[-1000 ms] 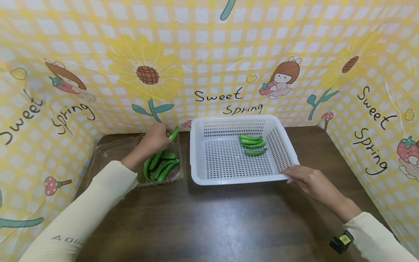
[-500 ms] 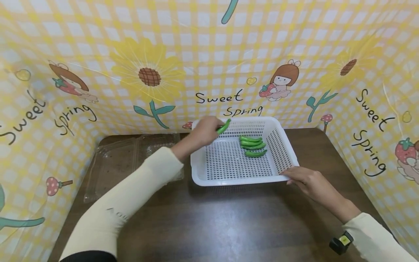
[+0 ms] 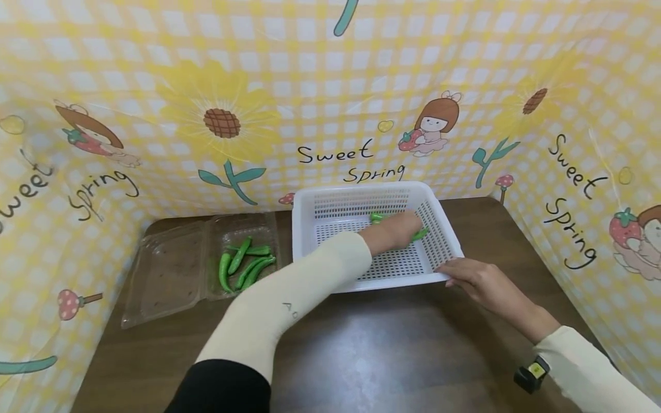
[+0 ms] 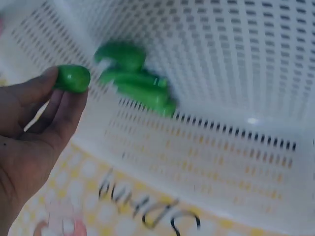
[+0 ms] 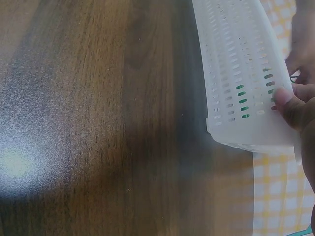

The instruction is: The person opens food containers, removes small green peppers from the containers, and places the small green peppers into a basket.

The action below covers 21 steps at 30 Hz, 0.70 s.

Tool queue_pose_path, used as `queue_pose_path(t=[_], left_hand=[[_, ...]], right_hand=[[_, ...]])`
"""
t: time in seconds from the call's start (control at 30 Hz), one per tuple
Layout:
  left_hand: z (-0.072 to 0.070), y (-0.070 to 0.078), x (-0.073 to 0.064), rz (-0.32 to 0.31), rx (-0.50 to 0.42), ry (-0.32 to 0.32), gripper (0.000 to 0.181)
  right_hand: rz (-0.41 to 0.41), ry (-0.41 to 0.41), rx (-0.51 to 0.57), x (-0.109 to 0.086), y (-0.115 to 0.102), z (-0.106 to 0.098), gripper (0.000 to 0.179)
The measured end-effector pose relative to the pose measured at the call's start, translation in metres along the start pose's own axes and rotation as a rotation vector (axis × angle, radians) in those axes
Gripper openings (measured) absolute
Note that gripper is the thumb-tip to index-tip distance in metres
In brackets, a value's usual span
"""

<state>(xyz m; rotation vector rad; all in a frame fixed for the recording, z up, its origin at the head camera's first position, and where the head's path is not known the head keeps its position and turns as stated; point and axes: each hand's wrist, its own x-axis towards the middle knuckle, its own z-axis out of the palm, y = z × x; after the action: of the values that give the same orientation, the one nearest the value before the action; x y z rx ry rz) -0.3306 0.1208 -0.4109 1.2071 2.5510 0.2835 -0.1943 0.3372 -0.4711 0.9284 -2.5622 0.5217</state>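
Over the far right part of a white perforated plastic basket (image 3: pixel 303 229), my left hand (image 3: pixel 396 230) pinches a green chili pepper (image 4: pixel 76 78) between thumb and fingers. Several more green peppers (image 4: pixel 142 91) lie on the basket floor below it, side by side. In the head view the left hand covers most of these. My right hand (image 3: pixel 482 284) grips the basket's near right corner, its thumb (image 5: pixel 284 97) pressed on the outside wall in the right wrist view. Left of the basket, several green peppers (image 3: pixel 255 272) lie in a clear hinged plastic box.
The box's clear lid (image 3: pixel 167 275) is folded open flat to the left. A brown wooden table (image 3: pixel 361 350) carries everything. Yellow checked cloth (image 3: pixel 310 74) encloses the back and both sides. A small black device (image 3: pixel 532 374) is strapped to the right wrist.
My left hand has carried a pepper from the clear box rightward, across to the peppers in the basket. The right hand keeps its grip on the corner. The view has shifted slightly.
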Motion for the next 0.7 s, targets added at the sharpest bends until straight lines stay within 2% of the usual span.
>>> queue_pose_path(t=[0.13, 0.23, 0.43, 0.7], left_hand=[[0.024, -0.002, 0.010, -0.011, 0.087, -0.073, 0.010], [0.033, -0.004, 0.015, -0.025, 0.077, -0.069, 0.008], [0.036, -0.005, 0.020, -0.007, 0.065, -0.049, 0.008], [0.041, -0.004, 0.021, 0.005, 0.107, -0.016, 0.012]], right_hand=[[-0.005, -0.021, 0.024, 0.003, -0.002, 0.004, 0.039], [0.002, -0.022, 0.041, 0.004, -0.003, 0.005, 0.039], [0.007, -0.024, 0.026, 0.002, -0.001, -0.001, 0.039], [0.003, -0.027, 0.002, -0.001, 0.003, -0.003, 0.039]])
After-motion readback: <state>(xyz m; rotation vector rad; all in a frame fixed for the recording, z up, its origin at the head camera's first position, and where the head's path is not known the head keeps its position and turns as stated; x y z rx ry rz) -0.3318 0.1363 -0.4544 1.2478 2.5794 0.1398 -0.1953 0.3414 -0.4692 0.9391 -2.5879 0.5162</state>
